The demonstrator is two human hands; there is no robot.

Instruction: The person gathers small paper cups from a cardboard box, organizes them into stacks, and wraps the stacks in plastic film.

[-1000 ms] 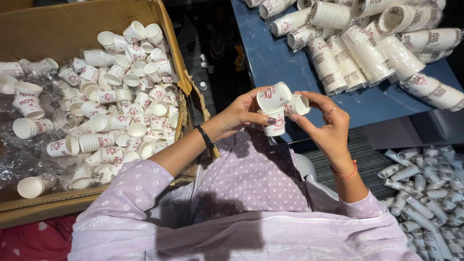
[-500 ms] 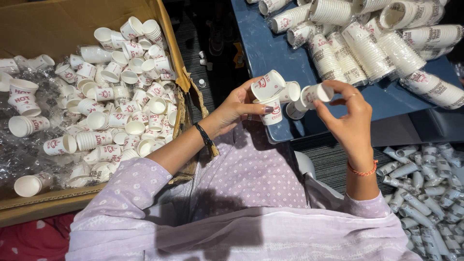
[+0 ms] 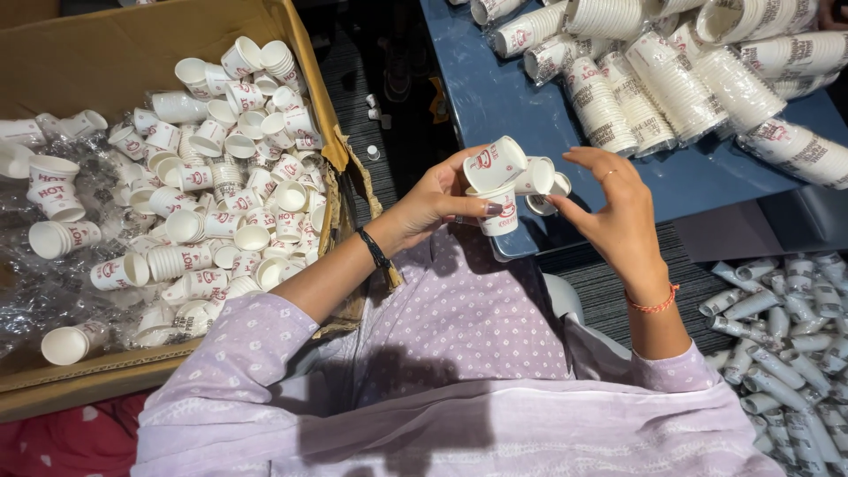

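In the middle of the head view, above the lap, the left hand (image 3: 437,201) closes on a small cluster of white paper cups (image 3: 497,181), thumb across the side of one cup; the right hand (image 3: 618,208) hovers just right of them, fingers curled, loosely touching the outermost cup (image 3: 549,187); these look very light, thin-walled and easily crushed, so a gentle pinch near the stiffer rolled rim seems best; loose cups fill the cardboard box (image 3: 106,53) at left; sleeved stacks (image 3: 671,84) lie on the blue table (image 3: 495,97) at far right.
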